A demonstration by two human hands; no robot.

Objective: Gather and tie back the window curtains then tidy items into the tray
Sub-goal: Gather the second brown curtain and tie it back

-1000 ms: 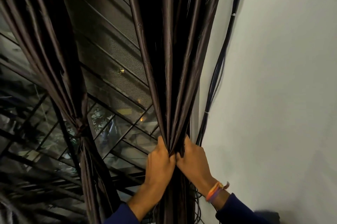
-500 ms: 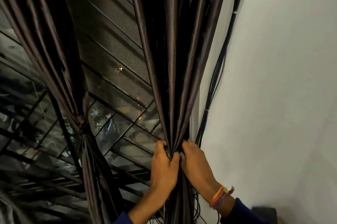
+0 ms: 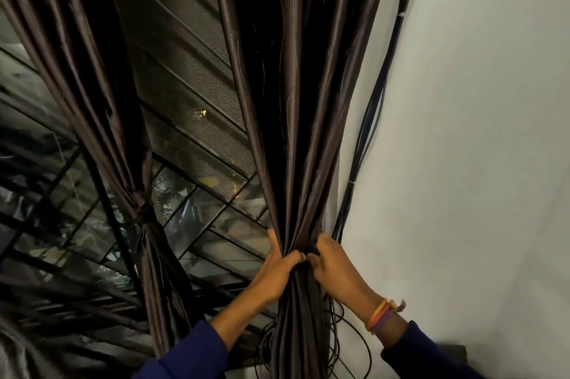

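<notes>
A dark brown satin curtain hangs beside the white wall, bunched into a narrow bundle at hand height. My left hand grips the bundle from the left, fingers curled round the folds. My right hand grips it from the right at the same height, a coloured band on the wrist. A second curtain at the left is cinched by a tie at its waist. No tray is in view.
A barred window with mesh and glass lies behind the curtains. Black cables run down the white wall just right of the curtain and loop loosely below my hands. A dark object sits at the lower right.
Both hands have slid a little lower on the right curtain and squeezed its folds tighter together. The left curtain has not moved.
</notes>
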